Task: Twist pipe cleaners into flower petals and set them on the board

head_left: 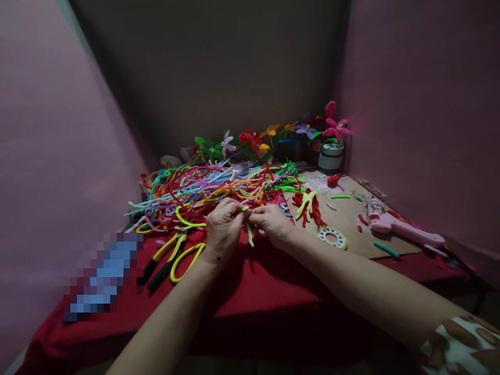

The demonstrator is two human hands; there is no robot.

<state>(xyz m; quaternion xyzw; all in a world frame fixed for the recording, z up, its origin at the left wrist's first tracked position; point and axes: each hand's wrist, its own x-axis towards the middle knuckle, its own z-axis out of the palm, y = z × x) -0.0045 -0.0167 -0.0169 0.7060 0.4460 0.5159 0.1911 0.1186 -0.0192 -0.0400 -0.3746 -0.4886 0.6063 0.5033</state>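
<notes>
My left hand (225, 228) is closed in a pinch, and a pale yellow pipe cleaner (250, 235) pokes out between its fingertips and hangs down. Close against it, my right hand (272, 223) pinches the same pipe cleaner from the other side. Its upper end shows as a small tip; the part inside the fingers is hidden. Just behind both hands spreads a tangled heap of coloured pipe cleaners (219, 182). Yellow-and-black pliers (166, 255) and the yellow loop of a scissors handle (187, 263) lie beside my left wrist.
A board (351, 239) on the red cloth (273, 302) carries a pink glue gun (406, 227), a white ring-shaped spool (332, 237), a red-and-yellow pipe-cleaner bundle (308, 207) and cut scraps. Behind stand pipe-cleaner flowers (250, 139) and a grey jar (330, 158). Pink walls flank the table.
</notes>
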